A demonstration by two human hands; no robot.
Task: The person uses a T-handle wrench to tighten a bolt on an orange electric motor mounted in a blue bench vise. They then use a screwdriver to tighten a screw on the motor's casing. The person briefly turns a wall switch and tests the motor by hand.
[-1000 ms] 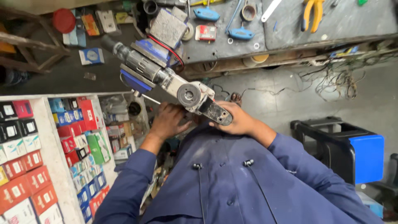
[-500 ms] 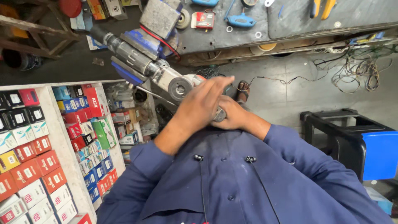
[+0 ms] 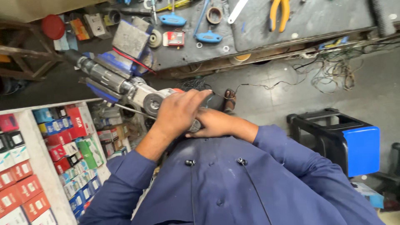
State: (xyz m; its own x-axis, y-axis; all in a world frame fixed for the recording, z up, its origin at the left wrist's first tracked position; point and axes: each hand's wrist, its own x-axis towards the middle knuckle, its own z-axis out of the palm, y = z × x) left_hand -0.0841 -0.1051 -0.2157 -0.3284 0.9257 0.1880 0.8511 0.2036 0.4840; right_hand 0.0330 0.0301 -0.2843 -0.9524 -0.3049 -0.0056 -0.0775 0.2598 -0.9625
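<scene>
Head view looks down on a person in a dark blue work shirt holding a power tool (image 3: 125,85), a long grey and blue machine that slants from the far left down toward the chest. The left hand (image 3: 179,114) lies over the near end of the tool, fingers curled together and pressing down on its housing beside a round grey cap. The right hand (image 3: 212,124) sits just under and behind the left, wrapped on the same near end; how tightly its fingers close cannot be told, since the left hand covers them. The tool hangs in the air above the floor, between the bench (image 3: 316,21) at the far side and shelves of coloured boxes (image 3: 50,154) at the left. On the bench lie yellow-handled pliers (image 3: 278,11), blue-handled tools (image 3: 208,35) and a small red and white box (image 3: 173,38). A sandalled foot (image 3: 229,100) shows on the grey floor, and a black and blue stool (image 3: 346,139) stands at the right.
</scene>
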